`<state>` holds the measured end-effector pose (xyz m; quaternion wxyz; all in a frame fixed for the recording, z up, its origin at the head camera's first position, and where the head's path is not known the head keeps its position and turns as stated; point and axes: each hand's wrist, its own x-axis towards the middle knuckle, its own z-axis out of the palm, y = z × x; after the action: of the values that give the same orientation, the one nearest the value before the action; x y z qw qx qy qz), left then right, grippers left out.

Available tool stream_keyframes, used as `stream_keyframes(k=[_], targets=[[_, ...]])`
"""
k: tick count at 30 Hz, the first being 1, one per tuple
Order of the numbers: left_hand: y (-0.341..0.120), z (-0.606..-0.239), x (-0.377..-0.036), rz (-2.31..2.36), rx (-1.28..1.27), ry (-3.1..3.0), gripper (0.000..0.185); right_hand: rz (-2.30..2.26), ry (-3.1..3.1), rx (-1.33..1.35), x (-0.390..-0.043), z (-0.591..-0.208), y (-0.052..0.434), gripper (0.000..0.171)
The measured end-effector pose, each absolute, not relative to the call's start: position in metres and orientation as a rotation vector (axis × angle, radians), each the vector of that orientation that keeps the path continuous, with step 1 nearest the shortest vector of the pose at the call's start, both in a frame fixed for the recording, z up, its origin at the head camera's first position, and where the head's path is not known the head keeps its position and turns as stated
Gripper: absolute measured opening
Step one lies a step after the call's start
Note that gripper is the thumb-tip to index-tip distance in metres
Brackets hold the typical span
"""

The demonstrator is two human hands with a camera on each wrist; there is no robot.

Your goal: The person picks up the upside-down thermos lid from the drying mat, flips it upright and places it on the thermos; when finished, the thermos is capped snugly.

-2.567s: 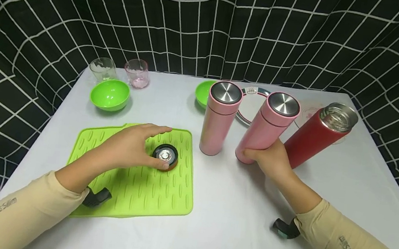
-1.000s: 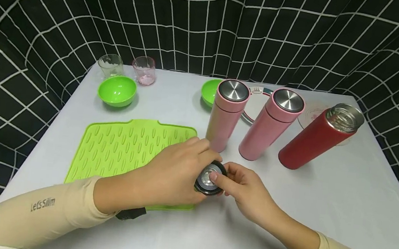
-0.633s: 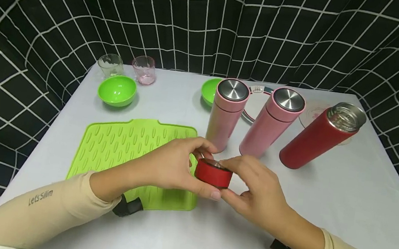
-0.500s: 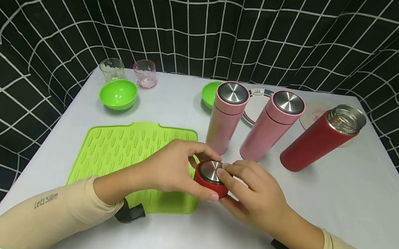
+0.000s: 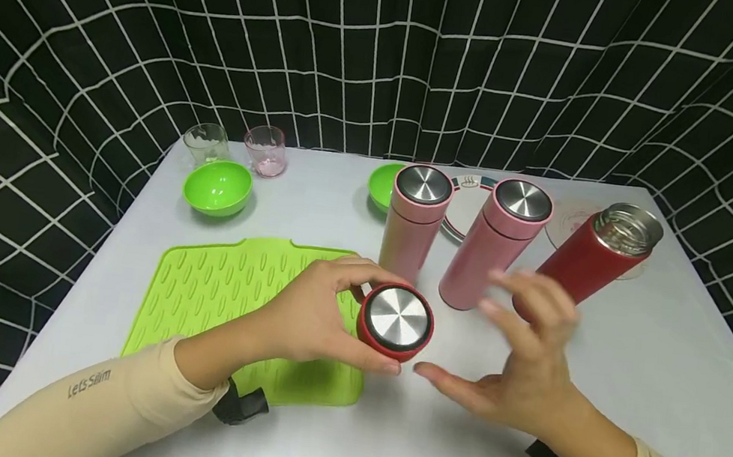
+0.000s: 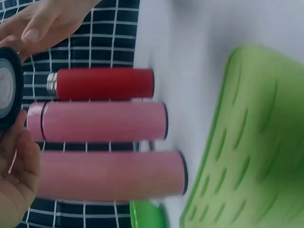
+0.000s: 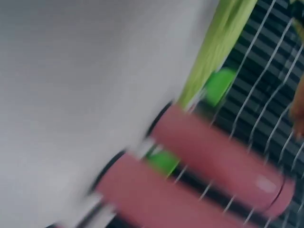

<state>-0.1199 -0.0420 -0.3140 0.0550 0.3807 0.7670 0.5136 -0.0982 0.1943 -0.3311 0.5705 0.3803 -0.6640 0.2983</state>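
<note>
My left hand (image 5: 312, 313) holds a red flask lid (image 5: 399, 318) between thumb and fingers, above the right edge of the green mat. Its brushed steel top faces up in the head view; the left wrist view shows the dark-rimmed underside of the lid (image 6: 7, 89). Just right of the lid, my right hand (image 5: 529, 352) is apart from it, blurred, thumb and fingers spread with nothing between them. Behind that hand stands the red flask (image 5: 597, 255), its steel mouth uncovered. Two pink flasks (image 5: 413, 226) (image 5: 497, 243) stand left of it with their lids on.
A green ridged mat (image 5: 196, 292) lies on the left of the white table (image 5: 409, 452). Farther back are a green bowl (image 5: 218, 189), two glasses (image 5: 206, 142) (image 5: 266, 151), another green bowl (image 5: 381, 183) and a rimmed plate (image 5: 467, 206), partly behind the pink flasks. A clear dish (image 5: 567, 221) sits behind the red flask.
My left hand took the lid from the mat after my right hand left a pink flask. Both hands turned the lid steel side up; then my right hand let go and moved right.
</note>
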Motion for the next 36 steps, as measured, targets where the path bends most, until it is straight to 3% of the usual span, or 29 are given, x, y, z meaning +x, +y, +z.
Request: stream_keyframes(k=[3,7,10,13,18,24,31,36], targets=[[-0.05,-0.312,-0.124,1.562,1.123,2.378,0.07,0.894,-1.626,0.535,-0.099,-0.336,0.222,0.099],[-0.061,-0.309,-0.129,1.583,1.073,2.433,0.07,1.208,-2.001,0.007,-0.096,-0.337,0.273,0.122],[-0.067,-0.31,-0.131,1.593,1.023,2.483,0.069,1.587,-2.24,-0.336,-0.106,-0.345,0.301,0.125],[-0.07,-0.312,-0.133,1.612,0.993,2.511,0.067,1.904,-2.385,-0.499,-0.121,-0.355,0.321,0.111],[-0.07,-0.311,-0.136,1.637,0.98,2.528,0.067,1.917,-2.628,-0.385,-0.134,-0.376,0.344,0.086],[-0.071,-0.305,-0.138,1.68,0.951,2.497,0.063,1.783,-2.778,-0.282,-0.123,-0.381,0.345,0.081],[-0.07,-0.299,-0.137,1.717,1.017,2.452,0.061,1.914,-2.752,0.086,-0.088,-0.385,0.308,0.063],[-0.053,-0.287,-0.13,1.796,1.111,2.435,0.066,1.876,-2.759,0.308,-0.074,-0.382,0.269,0.062]])
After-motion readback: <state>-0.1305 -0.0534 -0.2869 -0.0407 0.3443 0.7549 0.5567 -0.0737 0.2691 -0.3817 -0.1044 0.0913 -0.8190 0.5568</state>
